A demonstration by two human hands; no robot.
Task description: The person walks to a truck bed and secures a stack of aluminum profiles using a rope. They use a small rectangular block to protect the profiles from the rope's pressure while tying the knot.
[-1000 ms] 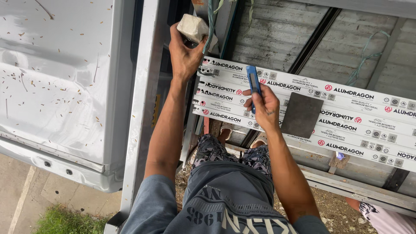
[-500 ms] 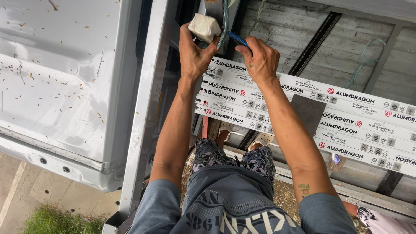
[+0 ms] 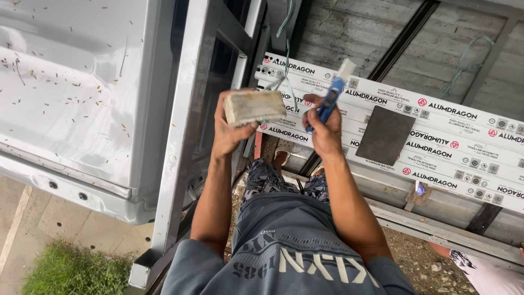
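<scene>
My left hand (image 3: 232,128) grips a grimy white rectangular block (image 3: 254,106), held flat in front of me. My right hand (image 3: 323,128) is closed around a blue-handled tool (image 3: 329,101) with a pale tip that points up and away. A thin greenish wire (image 3: 287,82) hangs down between the two hands. Both hands hover over a stack of white wrapped aluminium profiles (image 3: 436,136) that runs off to the right. My legs and sandalled feet (image 3: 281,158) show below the hands.
A grey metal frame post (image 3: 185,136) stands at my left, with a pale dented panel (image 3: 71,82) beyond it. A dark square plate (image 3: 385,135) lies on the profiles. Gravel, a metal rail (image 3: 436,229) and grass (image 3: 71,270) lie below. Another person's sleeve (image 3: 486,270) shows at bottom right.
Both hands have come down from the overhead fitting. The white block has left the fitting and now lies lower in my left hand; the blue tool sits upright in my right.
</scene>
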